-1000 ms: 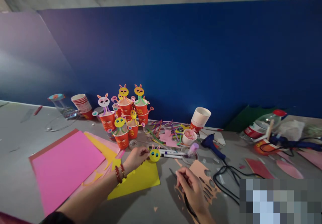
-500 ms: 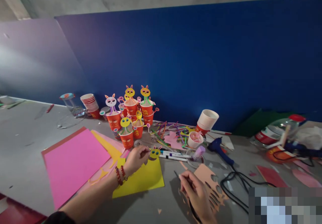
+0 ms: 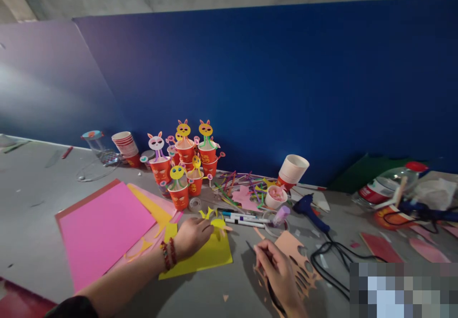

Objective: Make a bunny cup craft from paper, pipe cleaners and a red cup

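My left hand (image 3: 191, 236), with a bead bracelet at the wrist, is closed on a small yellow paper bunny face (image 3: 219, 223) held low over a yellow paper sheet (image 3: 211, 255). My right hand (image 3: 277, 271) is closed round black scissors (image 3: 263, 270), above a peach card with cut-out holes (image 3: 298, 261). Behind the left hand stand several red paper cups with bunny faces on sticks (image 3: 184, 165).
A pink sheet (image 3: 103, 225) lies at left on the grey table (image 3: 32, 213). Markers (image 3: 243, 220), straws (image 3: 232, 184), a blue glue gun (image 3: 309, 210) with black cable, stacked cups (image 3: 293, 170) and a plastic bottle (image 3: 386, 184) lie behind. A blue wall stands at the back.
My left hand has lowered the yellow bunny face down onto the yellow sheet. The right hand with the scissors has hardly moved.
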Demonstrator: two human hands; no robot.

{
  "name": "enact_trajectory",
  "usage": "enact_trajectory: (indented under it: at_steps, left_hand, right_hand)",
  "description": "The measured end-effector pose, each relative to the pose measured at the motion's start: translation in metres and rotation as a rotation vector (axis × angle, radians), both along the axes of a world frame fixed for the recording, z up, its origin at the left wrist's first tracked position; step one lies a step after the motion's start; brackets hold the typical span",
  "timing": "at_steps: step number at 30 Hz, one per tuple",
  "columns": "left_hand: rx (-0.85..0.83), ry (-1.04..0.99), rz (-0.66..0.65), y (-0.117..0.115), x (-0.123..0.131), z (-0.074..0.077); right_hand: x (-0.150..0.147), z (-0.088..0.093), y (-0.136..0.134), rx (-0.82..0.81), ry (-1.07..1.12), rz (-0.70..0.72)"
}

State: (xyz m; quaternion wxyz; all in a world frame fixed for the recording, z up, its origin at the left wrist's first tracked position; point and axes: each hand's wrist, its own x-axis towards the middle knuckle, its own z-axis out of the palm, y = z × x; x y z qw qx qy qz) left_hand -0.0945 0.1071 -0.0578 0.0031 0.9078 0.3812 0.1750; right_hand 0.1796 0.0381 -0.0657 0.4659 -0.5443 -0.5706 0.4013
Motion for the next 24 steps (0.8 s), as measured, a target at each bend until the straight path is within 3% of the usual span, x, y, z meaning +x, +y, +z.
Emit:
enact_trajectory:
  at_steps: [8, 14, 18, 21, 24]
  left_hand:
    - [0.024, 0.034, -0.027, -0.005, -0.003, 0.006]
    - [0.029, -0.037, 0.044, -0.018, -0.015, 0.026]
    - [0.020, -0.241, 0.053, -0.024, -0.020, 0.040]
    - [0.035, -0.342, 0.000, -0.029, -0.019, 0.046]
    - [-0.007, -0.266, -0.128, -0.035, -0.010, 0.045]
  right_hand:
    - [-0.001, 0.005, 0.000, -0.031, -0.008, -0.007]
    - [0.004, -0.005, 0.002, -0.068, 0.030, -0.026]
    - [0.004, -0.007, 0.003, -0.098, 0.075, -0.012]
    - [0.001, -0.002, 0.003, -0.102, 0.110, -0.031]
    - [-0.001, 0.003, 0.000, -0.112, 0.113, -0.043]
